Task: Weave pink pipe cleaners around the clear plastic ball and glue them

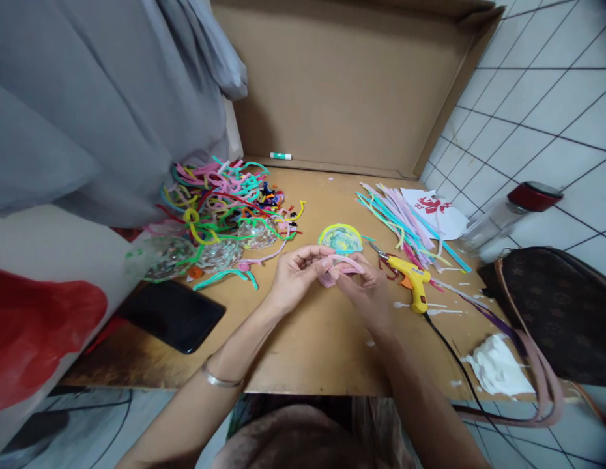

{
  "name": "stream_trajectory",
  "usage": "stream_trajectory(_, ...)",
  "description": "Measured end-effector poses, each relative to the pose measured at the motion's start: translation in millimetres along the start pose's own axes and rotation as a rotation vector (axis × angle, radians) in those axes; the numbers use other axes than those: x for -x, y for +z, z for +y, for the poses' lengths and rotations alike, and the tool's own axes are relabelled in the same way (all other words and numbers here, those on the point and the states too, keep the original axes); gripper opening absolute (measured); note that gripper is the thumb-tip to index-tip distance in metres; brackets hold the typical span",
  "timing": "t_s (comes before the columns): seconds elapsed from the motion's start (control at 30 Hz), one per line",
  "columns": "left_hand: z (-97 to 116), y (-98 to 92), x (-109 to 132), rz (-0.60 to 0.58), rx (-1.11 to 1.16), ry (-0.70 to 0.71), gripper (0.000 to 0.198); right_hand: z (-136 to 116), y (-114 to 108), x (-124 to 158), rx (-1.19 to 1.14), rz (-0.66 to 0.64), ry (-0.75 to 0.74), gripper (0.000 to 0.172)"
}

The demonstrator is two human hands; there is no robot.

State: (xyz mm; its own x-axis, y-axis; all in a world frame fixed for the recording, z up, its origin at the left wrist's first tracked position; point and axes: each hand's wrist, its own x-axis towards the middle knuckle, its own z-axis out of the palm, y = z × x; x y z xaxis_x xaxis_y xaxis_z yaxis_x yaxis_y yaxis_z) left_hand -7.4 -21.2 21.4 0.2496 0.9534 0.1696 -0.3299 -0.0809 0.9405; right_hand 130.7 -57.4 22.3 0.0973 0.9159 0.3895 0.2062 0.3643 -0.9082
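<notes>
Between both hands, over the middle of the table, is a bent pink pipe cleaner (pixel 349 262). My left hand (pixel 299 272) pinches its left part with thumb and fingers. On the other side my right hand (pixel 365 290) grips it too, fingers closed and partly hidden. Just beyond the fingertips lies a round disc (pixel 340 239) with a yellow and turquoise rim and a mottled middle; my hands cover its near edge. A yellow hot glue gun (pixel 411 279) rests to the right of my right hand, its nozzle pointing toward the disc.
A tangled heap of coloured pipe cleaners (pixel 219 195) lies at the left, with a black phone (pixel 173 317) nearer me. Straight pipe cleaners (pixel 405 221) lie at the back right. A bottle (pixel 503 218), a brown bag (pixel 571 312), crumpled tissue (pixel 499 366) and a glue stick (pixel 281 156) stand around.
</notes>
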Motion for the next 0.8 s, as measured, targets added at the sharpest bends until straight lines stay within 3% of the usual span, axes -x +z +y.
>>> stream_trajectory(0.4, -3.1, 4.0, 0.8, 0.02, 0.021, 0.016, 0.029, 4.3, -0.6, -2.3, 0.055, 0.045, -0.057, 0.015)
stream_trajectory(0.8, -11.4, 8.5, 2.6, 0.09, 0.084, -0.063, 0.03, 16.0, 1.2, -2.1, 0.05, 0.107, 0.051, 0.009)
